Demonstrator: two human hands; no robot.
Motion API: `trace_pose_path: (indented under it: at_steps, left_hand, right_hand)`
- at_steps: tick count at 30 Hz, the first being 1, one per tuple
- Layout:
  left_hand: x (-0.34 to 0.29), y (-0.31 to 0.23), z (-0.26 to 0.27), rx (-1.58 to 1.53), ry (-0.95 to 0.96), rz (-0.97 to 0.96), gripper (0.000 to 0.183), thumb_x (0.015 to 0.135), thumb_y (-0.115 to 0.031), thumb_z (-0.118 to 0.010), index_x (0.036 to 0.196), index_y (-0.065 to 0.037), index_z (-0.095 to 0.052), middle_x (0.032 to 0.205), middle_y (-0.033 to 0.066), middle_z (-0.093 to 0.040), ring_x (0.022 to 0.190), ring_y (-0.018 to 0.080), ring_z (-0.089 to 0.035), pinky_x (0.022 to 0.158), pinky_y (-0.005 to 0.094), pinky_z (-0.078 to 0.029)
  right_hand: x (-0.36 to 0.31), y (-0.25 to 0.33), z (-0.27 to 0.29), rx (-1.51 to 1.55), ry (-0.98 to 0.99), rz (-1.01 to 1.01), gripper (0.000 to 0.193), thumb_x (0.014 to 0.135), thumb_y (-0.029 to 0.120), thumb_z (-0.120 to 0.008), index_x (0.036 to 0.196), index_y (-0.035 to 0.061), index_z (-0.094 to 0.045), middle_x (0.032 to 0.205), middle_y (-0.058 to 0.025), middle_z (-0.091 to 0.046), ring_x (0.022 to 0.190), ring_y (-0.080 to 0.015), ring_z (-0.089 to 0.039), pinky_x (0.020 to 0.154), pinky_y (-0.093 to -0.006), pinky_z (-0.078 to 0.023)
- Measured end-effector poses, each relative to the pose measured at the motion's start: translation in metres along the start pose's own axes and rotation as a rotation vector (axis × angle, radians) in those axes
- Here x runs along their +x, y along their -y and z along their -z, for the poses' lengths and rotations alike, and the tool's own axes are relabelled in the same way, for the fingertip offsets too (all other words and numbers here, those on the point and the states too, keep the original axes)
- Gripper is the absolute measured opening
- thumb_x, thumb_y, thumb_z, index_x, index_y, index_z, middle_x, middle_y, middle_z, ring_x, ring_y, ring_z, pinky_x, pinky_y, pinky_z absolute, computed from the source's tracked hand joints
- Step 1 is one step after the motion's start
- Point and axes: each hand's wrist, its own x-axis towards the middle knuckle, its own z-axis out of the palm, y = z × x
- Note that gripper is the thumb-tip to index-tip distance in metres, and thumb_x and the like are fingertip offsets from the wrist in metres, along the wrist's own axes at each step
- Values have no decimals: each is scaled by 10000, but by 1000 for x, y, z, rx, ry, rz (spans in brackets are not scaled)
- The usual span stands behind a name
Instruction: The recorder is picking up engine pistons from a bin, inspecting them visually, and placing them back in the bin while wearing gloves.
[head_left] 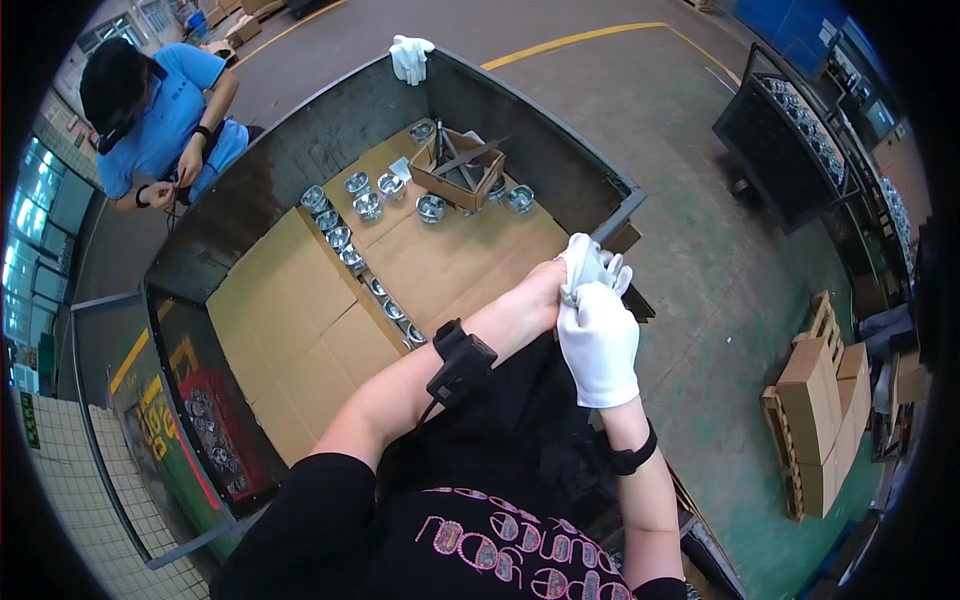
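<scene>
My left hand (583, 262) is stretched out beyond the near right corner of a metal bin, partly inside a white glove (588, 272). The back of the wrist is bare, and the glove's fingers stand apart at the far end. My right hand (600, 345), fully covered by its own white glove, is closed on the bunched cuff of the left glove. The exact grip of its fingers is partly hidden by the fabric. Nothing else shows in either hand. A black device (460, 368) is strapped to my left forearm, and a black band (634, 452) circles my right wrist.
Inside the bin (540, 130) lie cardboard sheets (290, 300), several shiny metal pistons (368, 206) and a small carton (435, 180) of tools. Another white glove (410, 60) hangs over the rim. A co-worker (165, 130) is at far left. Boxes on a pallet (815, 420) stand right.
</scene>
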Motion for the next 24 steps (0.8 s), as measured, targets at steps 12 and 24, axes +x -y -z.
trace_pose_path:
  at_steps: [12, 24]
  left_hand:
    - [-36, -32, -74, -303, 586, 193, 321, 981, -328, -453, 1235, -158, -552, 1307, 112, -527, 1167, 283, -508, 995, 430, -430]
    - [-12, -30, -45, -232, 451, 141, 497, 986, -449, -403, 1176, -32, -594, 1241, 146, -595, 1165, 394, -525, 1021, 543, -395]
  right_hand:
    - [5, 15, 11, 96, -65, 200, 131, 760, 158, -692, 672, 88, -627, 606, -86, -564, 557, -270, -573, 498, -373, -454]
    - [-11, 12, 20, 266, 23, 282, 66, 746, 72, -679, 746, 83, -614, 684, -82, -589, 592, -251, -583, 535, -336, -468]
